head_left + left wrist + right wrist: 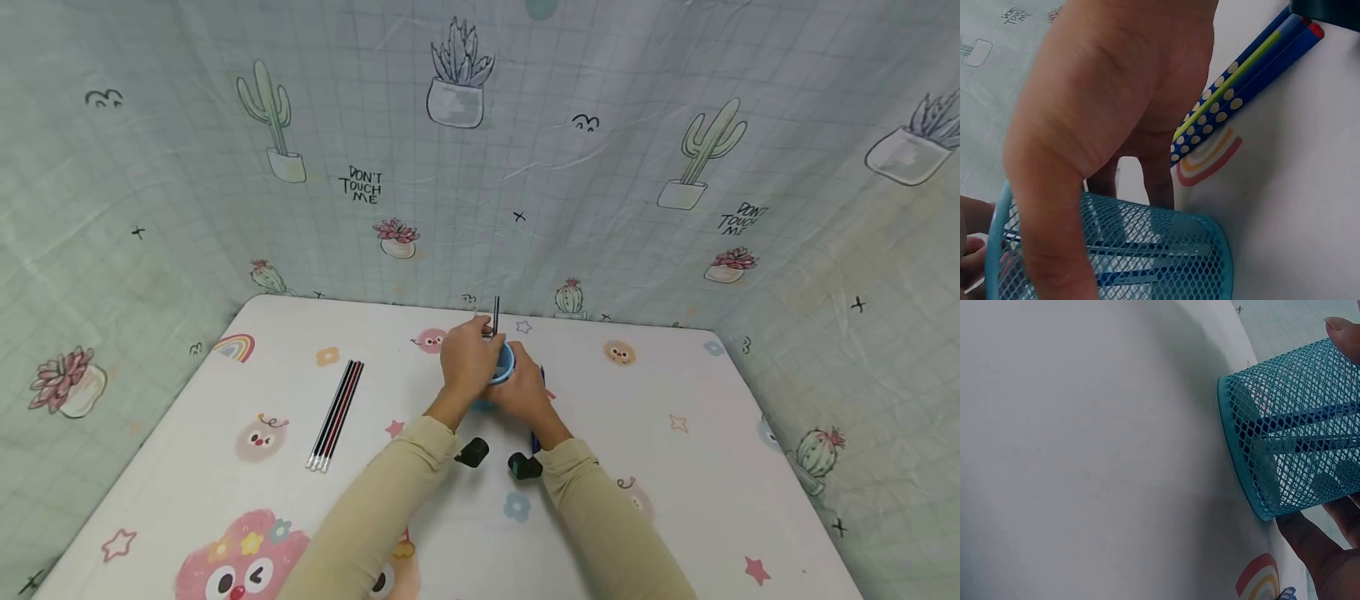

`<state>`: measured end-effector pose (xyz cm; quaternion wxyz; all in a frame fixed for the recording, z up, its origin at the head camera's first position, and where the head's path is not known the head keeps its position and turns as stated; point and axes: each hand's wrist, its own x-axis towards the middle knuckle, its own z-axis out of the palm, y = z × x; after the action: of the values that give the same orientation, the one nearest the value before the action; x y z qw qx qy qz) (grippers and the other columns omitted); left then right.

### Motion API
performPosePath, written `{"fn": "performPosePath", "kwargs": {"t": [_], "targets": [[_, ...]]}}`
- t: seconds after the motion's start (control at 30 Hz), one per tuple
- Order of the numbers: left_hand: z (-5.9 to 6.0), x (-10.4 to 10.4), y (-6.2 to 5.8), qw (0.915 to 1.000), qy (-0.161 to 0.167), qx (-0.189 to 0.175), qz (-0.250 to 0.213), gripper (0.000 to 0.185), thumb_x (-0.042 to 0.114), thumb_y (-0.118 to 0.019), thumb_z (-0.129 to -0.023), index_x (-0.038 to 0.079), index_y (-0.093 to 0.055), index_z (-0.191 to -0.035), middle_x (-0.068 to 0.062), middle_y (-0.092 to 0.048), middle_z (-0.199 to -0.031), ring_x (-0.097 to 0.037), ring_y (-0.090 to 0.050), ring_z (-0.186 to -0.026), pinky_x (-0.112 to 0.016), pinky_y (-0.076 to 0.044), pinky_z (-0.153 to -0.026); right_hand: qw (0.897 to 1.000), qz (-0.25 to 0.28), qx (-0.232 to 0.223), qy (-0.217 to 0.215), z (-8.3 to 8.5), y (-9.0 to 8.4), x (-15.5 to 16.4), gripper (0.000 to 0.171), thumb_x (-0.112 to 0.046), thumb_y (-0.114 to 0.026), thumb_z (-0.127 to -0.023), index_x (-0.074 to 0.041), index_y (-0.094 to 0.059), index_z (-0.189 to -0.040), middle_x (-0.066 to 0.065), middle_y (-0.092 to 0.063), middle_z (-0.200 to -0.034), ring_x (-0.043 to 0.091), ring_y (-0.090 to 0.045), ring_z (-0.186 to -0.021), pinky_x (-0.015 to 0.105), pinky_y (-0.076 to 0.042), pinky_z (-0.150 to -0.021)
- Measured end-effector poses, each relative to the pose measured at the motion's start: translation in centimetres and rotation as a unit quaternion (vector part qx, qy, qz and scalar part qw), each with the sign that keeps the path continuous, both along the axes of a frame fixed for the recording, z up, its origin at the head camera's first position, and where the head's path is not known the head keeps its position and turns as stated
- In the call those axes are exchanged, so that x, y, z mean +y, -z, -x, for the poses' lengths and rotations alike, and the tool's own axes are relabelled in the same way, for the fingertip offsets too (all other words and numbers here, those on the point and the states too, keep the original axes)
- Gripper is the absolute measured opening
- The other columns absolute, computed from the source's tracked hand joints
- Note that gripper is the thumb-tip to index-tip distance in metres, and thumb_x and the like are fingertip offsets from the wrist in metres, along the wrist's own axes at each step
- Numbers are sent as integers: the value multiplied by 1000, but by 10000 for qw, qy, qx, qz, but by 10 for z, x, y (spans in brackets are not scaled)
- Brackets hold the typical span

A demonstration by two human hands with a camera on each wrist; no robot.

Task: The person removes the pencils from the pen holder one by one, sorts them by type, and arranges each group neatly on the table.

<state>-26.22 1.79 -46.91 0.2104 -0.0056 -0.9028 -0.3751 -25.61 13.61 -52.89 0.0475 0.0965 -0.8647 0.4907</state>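
Observation:
A blue mesh pen cup (504, 360) stands at the middle of the table, far side. My right hand (525, 390) grips its side; in the right wrist view its fingers (1316, 556) wrap the cup (1297, 425). My left hand (468, 360) is over the cup's rim and pinches a black pencil (496, 315) that stands upright above it. The left wrist view shows blue pencils inside the cup (1116, 256) through the mesh. Several blue dotted pencils (1235, 94) lie on the table just right of the cup, beside a rainbow print.
A row of several black and red pencils (337, 414) lies on the table's (675, 467) left half. A printed cloth backdrop (600, 167) rises behind the table's far edge and along both sides. Beige sleeves cover both forearms.

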Motion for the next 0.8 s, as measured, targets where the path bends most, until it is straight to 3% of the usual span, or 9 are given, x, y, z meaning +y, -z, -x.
{"fn": "performPosePath", "kwargs": {"t": [0.13,0.33,0.6,0.8], "targets": [[1,7,0,9994,-86,-137,301,26,25,-77,-95,9,-78,-115,-6,-80,-101,-29,-76,-93,-47,-63,-72,10000,-2,46,18,0,-1,-1,75,-23,-88,-77,-5,-51,-139,18,-64,-136,35,-63,-120,56,-54,-105],[0,11,1,9997,6,-111,221,17,18,-72,-97,7,-80,-107,-9,-80,-98,-31,-76,-87,-47,-62,-70,9997,-168,169,65,1,-1,-1,70,-21,-85,-79,-3,-51,-138,21,-63,-138,37,-62,-124,56,-51,-109],[0,6,-1,9977,318,120,-595,13,10,-68,-97,1,-76,-103,-13,-79,-101,-32,-74,-93,-48,-61,-80,9998,87,147,-111,2,1,1,73,-21,-90,-78,-5,-50,-136,17,-63,-136,33,-61,-122,54,-52,-107],[-3,3,-11,9899,825,472,-1056,12,8,-65,-99,-2,-73,-101,-16,-75,-96,-30,-69,-89,-45,-60,-82,9992,222,240,-237,1,2,2,73,-19,-91,-75,-2,-50,-133,19,-63,-131,35,-60,-118,53,-51,-105]]}}
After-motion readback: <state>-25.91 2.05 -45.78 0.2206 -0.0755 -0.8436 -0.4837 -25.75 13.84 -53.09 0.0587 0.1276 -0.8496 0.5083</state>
